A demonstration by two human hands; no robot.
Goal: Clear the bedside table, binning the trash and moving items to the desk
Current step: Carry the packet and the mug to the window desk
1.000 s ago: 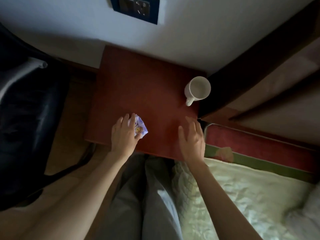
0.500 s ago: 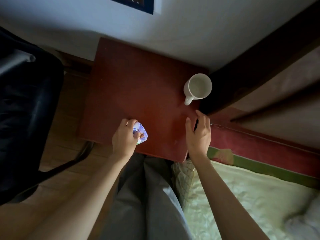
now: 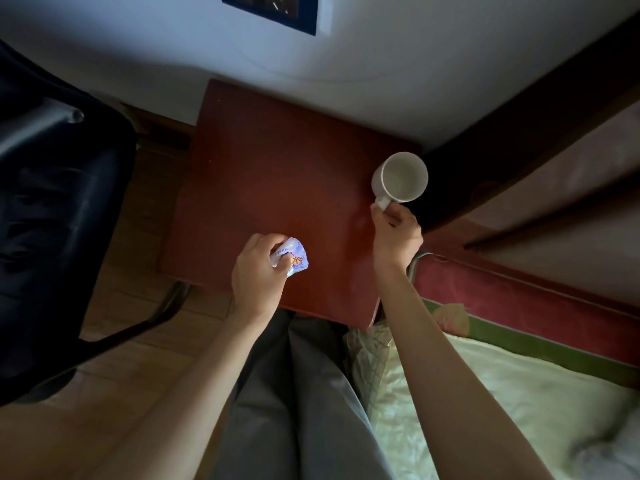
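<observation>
The reddish-brown bedside table (image 3: 277, 188) stands against the white wall. My left hand (image 3: 258, 271) grips a crumpled white and blue wrapper (image 3: 292, 259) over the table's near part. A white mug (image 3: 400, 176) stands upright at the table's right edge, its inside bare. My right hand (image 3: 396, 233) has its fingers curled round the mug's handle; the handle is mostly hidden by them.
A black office chair (image 3: 59, 209) fills the left side over a wooden floor. The bed with a pale quilt (image 3: 502, 403) and its dark headboard (image 3: 519, 109) lies to the right. A blue wall socket plate (image 3: 273, 8) sits above the table.
My right hand moved forward from the table's near right edge and took hold of the mug's handle. My left hand closed tighter on the wrapper.
</observation>
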